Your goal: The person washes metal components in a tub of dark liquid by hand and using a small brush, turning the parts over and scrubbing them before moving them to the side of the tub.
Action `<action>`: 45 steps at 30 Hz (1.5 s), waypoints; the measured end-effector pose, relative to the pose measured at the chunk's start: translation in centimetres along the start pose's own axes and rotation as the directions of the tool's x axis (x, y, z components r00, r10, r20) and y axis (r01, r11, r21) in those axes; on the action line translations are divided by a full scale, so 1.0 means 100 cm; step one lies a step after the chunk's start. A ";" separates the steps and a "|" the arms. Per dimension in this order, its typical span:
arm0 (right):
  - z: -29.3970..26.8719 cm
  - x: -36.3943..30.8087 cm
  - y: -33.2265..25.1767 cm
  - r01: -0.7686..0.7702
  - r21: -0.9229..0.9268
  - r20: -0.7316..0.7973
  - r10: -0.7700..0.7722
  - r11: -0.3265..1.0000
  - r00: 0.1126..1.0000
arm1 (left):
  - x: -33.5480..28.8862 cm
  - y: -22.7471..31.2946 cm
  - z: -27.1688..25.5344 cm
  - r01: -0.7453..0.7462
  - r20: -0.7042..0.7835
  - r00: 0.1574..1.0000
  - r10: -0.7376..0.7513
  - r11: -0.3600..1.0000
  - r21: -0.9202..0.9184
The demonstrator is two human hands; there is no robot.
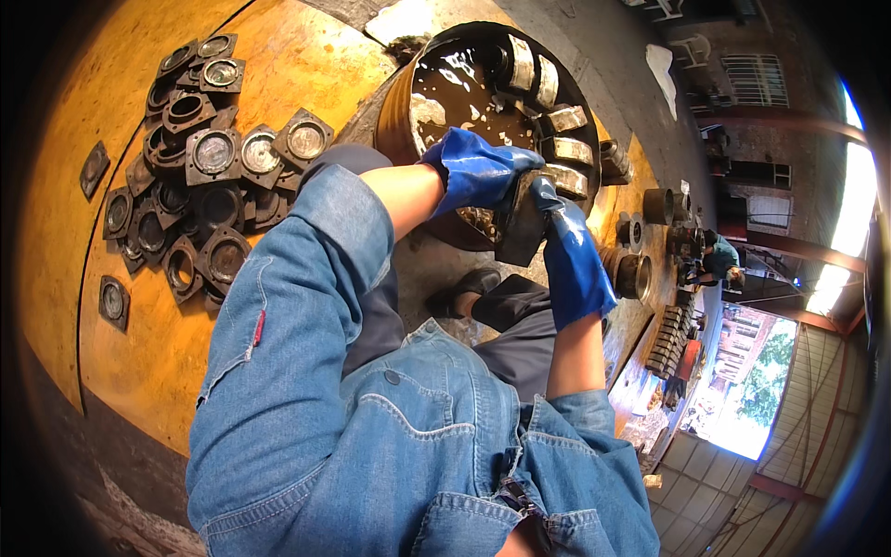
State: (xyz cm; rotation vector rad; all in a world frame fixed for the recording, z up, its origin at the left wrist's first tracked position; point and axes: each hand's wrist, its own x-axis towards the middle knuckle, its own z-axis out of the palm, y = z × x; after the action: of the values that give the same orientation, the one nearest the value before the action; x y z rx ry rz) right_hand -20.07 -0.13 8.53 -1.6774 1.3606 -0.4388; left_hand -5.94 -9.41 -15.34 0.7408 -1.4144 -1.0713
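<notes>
Both my hands wear blue rubber gloves and meet at the near rim of a round metal drum (397,116). Between them is a dark, flat-sided metal part (522,229), tilted over the rim. My left hand (483,174) grips its upper left side. On its right side my right hand (566,243) is closed, thumb side up. The gloves hide much of the part. Dark brown liquid (478,88) with pale foam patches fills the drum. Several thick metal pieces (569,150) with pale, worn faces line its right inner side.
Square-flanged metal castings (213,153) with round openings lie heaped on the yellowish floor (278,56) at left. Metal rings (635,276) stand at right, near a row of dark blocks (670,343). Another person (719,260) bends over farther right. My shoe (473,283) is below the drum.
</notes>
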 end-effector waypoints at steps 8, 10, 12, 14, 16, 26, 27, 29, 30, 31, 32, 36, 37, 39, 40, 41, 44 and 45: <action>-0.003 0.006 0.003 0.001 -0.115 0.052 0.005 0.993 0.999 | -0.008 0.027 -0.006 0.048 -0.008 0.999 -0.048 0.999 -0.025; -0.009 0.003 0.006 -0.013 -0.075 0.021 0.014 0.997 1.000 | -0.004 0.065 -0.005 0.244 0.085 0.970 -0.229 0.918 -0.312; -0.009 0.002 0.005 -0.028 -0.032 0.009 0.028 0.999 1.000 | -0.006 0.099 -0.007 0.407 0.174 0.906 -0.385 0.686 -0.603; -0.005 0.004 0.005 -0.042 -0.011 0.012 0.042 0.999 0.999 | -0.012 0.118 -0.010 0.455 0.227 0.851 -0.474 0.448 -0.769; -0.007 0.007 0.009 -0.042 -0.034 0.021 0.043 0.999 0.999 | -0.013 0.130 -0.013 0.448 0.261 0.813 -0.520 0.275 -0.851; -0.005 0.012 0.012 0.011 0.049 0.029 -0.013 0.999 0.999 | -0.007 0.113 -0.009 0.462 0.251 0.809 -0.532 0.310 -0.831; -0.003 0.012 0.010 -0.013 0.071 0.047 0.010 0.997 0.999 | -0.008 0.108 -0.009 0.465 0.237 0.816 -0.527 0.354 -0.811; -0.002 0.010 0.003 -0.059 0.059 0.064 0.056 0.996 0.996 | -0.007 0.095 -0.008 0.465 0.192 0.858 -0.477 0.563 -0.683; -0.002 0.009 0.000 -0.076 0.053 0.070 0.073 0.996 0.995 | -0.008 0.088 -0.008 0.447 0.168 0.884 -0.437 0.681 -0.580; -0.001 0.009 -0.001 -0.080 0.046 0.074 0.076 0.996 0.994 | -0.009 0.082 -0.010 0.371 0.132 0.929 -0.347 0.859 -0.353; 0.001 0.009 -0.003 -0.079 0.032 0.077 0.076 0.996 0.994 | -0.011 0.075 -0.012 0.323 0.126 0.945 -0.301 0.918 -0.230; -0.002 0.005 -0.008 -0.071 -0.041 0.045 0.073 0.997 0.996 | -0.013 0.082 -0.013 0.285 0.138 0.954 -0.266 0.948 -0.139; -0.002 0.004 -0.007 -0.067 -0.054 0.034 0.069 0.996 0.997 | -0.013 0.087 -0.013 0.291 0.143 0.952 -0.271 0.945 -0.150; -0.004 0.005 -0.004 -0.067 -0.068 0.013 0.068 0.995 0.998 | -0.011 0.097 -0.013 0.355 0.171 0.932 -0.319 0.900 -0.252; -0.006 0.006 0.001 -0.070 -0.069 0.003 0.070 0.995 0.998 | -0.010 0.104 -0.013 0.408 0.200 0.912 -0.359 0.847 -0.340; -0.008 0.008 0.005 -0.074 -0.059 0.002 0.074 0.996 0.997 | -0.009 0.106 -0.012 0.416 0.222 0.908 -0.354 0.820 -0.392; -0.007 0.012 0.008 -0.073 -0.026 0.029 0.074 0.997 0.997 | -0.014 0.095 -0.018 0.294 0.215 0.950 -0.225 0.877 -0.381; -0.002 0.013 0.006 -0.070 -0.022 0.045 0.070 0.997 0.997 | -0.019 0.085 -0.023 0.193 0.179 0.973 -0.145 0.937 -0.292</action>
State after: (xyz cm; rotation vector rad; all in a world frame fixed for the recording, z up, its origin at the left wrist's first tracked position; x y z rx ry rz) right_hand -20.14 -1.37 7.87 -1.6408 1.3898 -0.3455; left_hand -2.18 -4.83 -8.52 0.5673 -1.2869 -1.4740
